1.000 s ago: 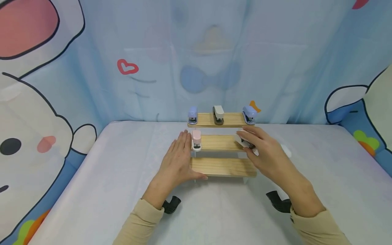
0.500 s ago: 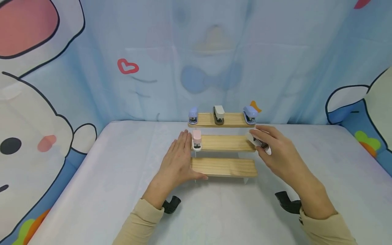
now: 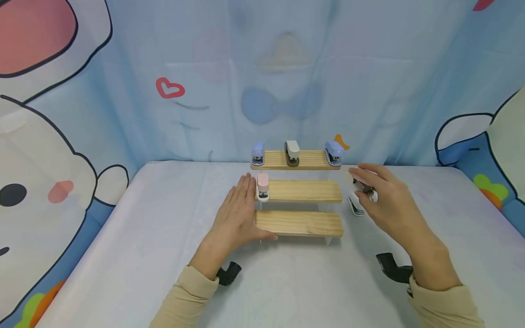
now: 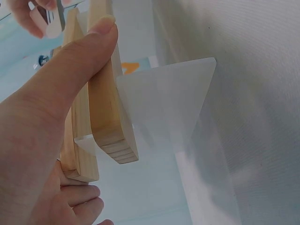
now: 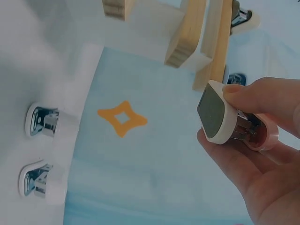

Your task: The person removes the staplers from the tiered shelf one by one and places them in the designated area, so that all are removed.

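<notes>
My right hand (image 3: 389,205) pinches a small pink-and-white stapler (image 5: 220,115) between thumb and fingers, raised to the right of a three-tier wooden shelf (image 3: 301,224). Its grey base pad faces the right wrist camera. My left hand (image 3: 235,214) lies along the shelf's left end with fingers extended; its thumb (image 4: 89,51) presses the front of the lowest board. Beside the left fingertips, a pink stapler (image 3: 263,187) stands on the middle board. The top board carries a lavender stapler (image 3: 257,154) on the left, a white-and-grey one (image 3: 292,152) in the middle and another lavender stapler (image 3: 334,153) on the right.
On the white-covered table, a white-based stapler (image 3: 356,207) stands partly behind my right hand. Two such staplers, a nearer one (image 5: 44,122) and another (image 5: 40,180), show in the right wrist view. A blue cartoon curtain (image 3: 197,127) hangs behind the table.
My right hand has carried the stapler rightward from the right end of the middle board, past the shelf. A stapler on the table has come into sight below it. The left hand stays put.
</notes>
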Tool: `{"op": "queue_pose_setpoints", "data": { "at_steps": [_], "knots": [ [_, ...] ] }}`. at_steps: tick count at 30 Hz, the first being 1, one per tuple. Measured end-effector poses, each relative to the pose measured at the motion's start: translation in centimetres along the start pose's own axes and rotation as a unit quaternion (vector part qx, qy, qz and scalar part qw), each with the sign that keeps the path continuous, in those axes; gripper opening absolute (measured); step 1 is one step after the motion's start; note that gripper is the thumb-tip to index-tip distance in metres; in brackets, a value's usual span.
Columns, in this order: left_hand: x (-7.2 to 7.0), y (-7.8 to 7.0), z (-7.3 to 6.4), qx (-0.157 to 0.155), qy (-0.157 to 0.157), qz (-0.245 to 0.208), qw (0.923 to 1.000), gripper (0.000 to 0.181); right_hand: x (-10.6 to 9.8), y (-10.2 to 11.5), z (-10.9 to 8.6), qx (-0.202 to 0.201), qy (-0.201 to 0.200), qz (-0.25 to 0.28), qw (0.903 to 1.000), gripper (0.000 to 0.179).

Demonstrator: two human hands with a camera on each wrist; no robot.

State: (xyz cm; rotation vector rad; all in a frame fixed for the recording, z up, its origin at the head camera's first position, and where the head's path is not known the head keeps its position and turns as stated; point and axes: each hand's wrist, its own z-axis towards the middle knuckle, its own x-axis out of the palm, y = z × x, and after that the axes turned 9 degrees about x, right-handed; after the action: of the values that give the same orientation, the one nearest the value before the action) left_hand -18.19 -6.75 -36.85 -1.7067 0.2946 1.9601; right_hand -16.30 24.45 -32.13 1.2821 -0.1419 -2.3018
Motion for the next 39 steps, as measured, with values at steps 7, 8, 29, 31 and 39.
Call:
{"op": "queue_pose_setpoints", "data": {
  "at_steps": [7,8,29,31,39],
  "knots": [
    [0.0,0.1,-0.1,0.001,-0.004,0.001,1.0000,0.145,-0.6,-1.0,-0.1,0.030,0.000,-0.007,0.9995,0.057],
    [0.0,0.1,-0.1,0.001,-0.004,0.001,1.0000,0.145,-0.6,-1.2,-0.1,0.037,0.002,-0.008,0.9993,0.057],
    [0.0,0.0,-0.1,0.009,-0.015,0.006,0.9998,0.145,-1.0,-4.4,-0.4,0.130,0.022,-0.012,0.9912,0.051],
    [0.1,0.1,-0.1,0.010,-0.017,0.005,0.9998,0.145,-0.9,-4.8,-0.5,0.129,0.019,-0.009,0.9914,0.051],
    [0.1,0.0,-0.1,0.010,-0.018,0.002,0.9998,0.145,-0.9,-5.7,-0.7,0.140,0.026,-0.013,0.9897,0.050]
  ]
}}
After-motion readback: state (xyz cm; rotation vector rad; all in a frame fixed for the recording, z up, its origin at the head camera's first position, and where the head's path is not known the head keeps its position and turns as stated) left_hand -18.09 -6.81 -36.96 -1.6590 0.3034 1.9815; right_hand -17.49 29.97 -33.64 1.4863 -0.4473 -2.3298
